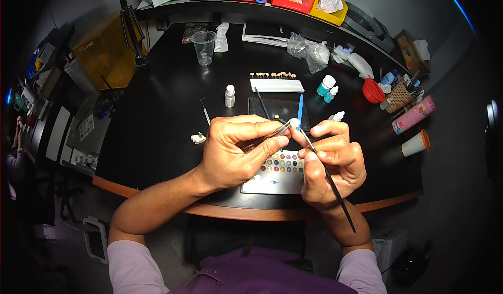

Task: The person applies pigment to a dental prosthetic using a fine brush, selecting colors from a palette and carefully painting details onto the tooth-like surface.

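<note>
My left hand [236, 150] pinches slim metal tweezers [282, 129], whose tips carry a small white piece [295, 122] like a dental crown. In my right hand [335, 163] is a thin dark-handled brush [339, 204], held like a pen. Its tip points up toward the white piece, and a right fingertip lies close beside that piece; whether they touch, I cannot tell. Below the hands lies a white palette [262, 185] with rows of coloured wells, partly covered by my fingers. Behind them is a dark slab [257, 105] with a second brush [260, 100] and a blue stick tool [301, 107].
A white holder [276, 86] bears a row of tooth-shaped tabs. Small bottles [230, 96] [326, 84], a clear plastic cup [204, 47], a dental model piece [198, 138] and a probe [205, 111] stand or lie around. To the right are a red bowl [373, 90], pink bottle [414, 115] and paper cup [415, 143].
</note>
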`<state>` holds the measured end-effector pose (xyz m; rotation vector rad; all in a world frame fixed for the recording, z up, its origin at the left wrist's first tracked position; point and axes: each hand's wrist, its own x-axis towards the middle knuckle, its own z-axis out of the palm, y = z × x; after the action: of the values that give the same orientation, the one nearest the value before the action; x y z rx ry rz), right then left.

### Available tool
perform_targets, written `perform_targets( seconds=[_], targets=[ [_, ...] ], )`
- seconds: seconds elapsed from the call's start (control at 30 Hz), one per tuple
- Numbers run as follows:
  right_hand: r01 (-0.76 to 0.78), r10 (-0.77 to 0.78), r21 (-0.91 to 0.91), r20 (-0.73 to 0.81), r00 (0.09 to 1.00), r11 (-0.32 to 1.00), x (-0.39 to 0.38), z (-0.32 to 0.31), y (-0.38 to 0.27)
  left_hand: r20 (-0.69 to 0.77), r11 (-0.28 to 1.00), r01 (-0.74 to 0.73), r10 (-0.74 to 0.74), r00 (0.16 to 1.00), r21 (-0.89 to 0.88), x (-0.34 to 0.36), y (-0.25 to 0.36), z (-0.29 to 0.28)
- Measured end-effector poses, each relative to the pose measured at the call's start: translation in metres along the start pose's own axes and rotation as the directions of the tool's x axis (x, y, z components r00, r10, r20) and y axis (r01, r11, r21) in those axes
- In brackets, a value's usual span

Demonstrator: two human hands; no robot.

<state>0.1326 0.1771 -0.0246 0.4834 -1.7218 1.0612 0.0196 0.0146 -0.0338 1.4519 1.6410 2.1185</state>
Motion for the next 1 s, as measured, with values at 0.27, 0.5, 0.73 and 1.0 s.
perform_targets(
  seconds=[0.27,0.5,0.73,1.0],
  targets=[
    [0.003,-0.003,-0.011,0.000,1.000,1.000,-0.0009,-0.0004,-0.0004,-0.012,0.999,-0.041,0.041,0.999,-0.014,0.0011,0.0009,0.0023],
    [0.014,-0.014,-0.031,0.011,1.000,0.999,-0.0014,-0.0010,0.0001,-0.014,1.000,-0.019,0.019,1.000,-0.007,0.0010,0.0016,0.0019],
    [0.022,-0.022,-0.035,0.000,1.000,0.999,-0.0009,0.0007,0.0000,-0.004,0.998,-0.057,0.057,0.998,0.022,0.0013,0.0008,0.0005],
    [0.037,-0.036,-0.075,0.010,0.999,0.997,0.0000,-0.0006,-0.0002,0.010,0.994,-0.099,0.099,0.995,0.053,0.0036,0.0012,0.0006]
  ],
)
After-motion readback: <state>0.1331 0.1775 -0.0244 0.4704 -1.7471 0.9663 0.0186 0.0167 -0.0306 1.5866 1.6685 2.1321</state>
